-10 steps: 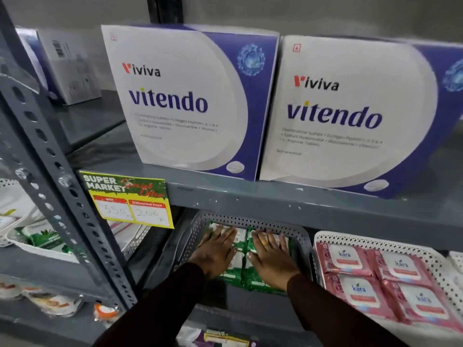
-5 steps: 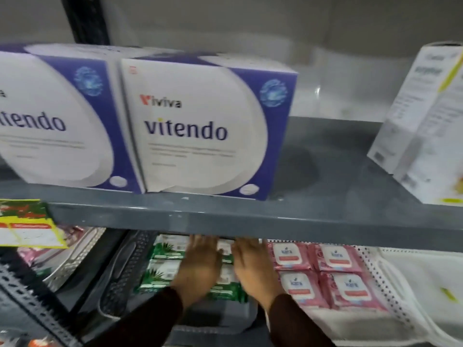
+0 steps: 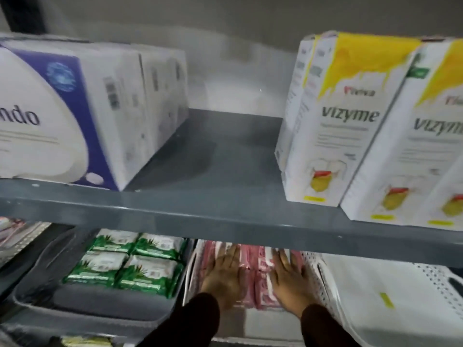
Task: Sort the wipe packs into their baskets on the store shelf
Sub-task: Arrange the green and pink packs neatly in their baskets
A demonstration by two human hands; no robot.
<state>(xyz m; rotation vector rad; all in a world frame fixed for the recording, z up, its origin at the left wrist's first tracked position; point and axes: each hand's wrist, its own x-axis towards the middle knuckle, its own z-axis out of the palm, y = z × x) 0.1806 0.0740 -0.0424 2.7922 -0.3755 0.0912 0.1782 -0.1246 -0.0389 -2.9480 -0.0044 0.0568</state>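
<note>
On the lower shelf a grey basket holds several green wipe packs laid flat in rows. Right of it a white perforated basket holds several pink wipe packs. My left hand and my right hand both lie flat, fingers spread, on top of the pink packs, pressing on them without gripping. The far ends of the pink packs are hidden behind the upper shelf's front edge.
The grey upper shelf juts out just above my hands. On it stand blue-and-white boxes at left and yellow-and-white Vizyme boxes at right. Another white basket sits at the far right of the lower shelf.
Both hands have moved right, off the green packs in the grey basket and onto the pink packs in the white basket. The view has swung right too.
</note>
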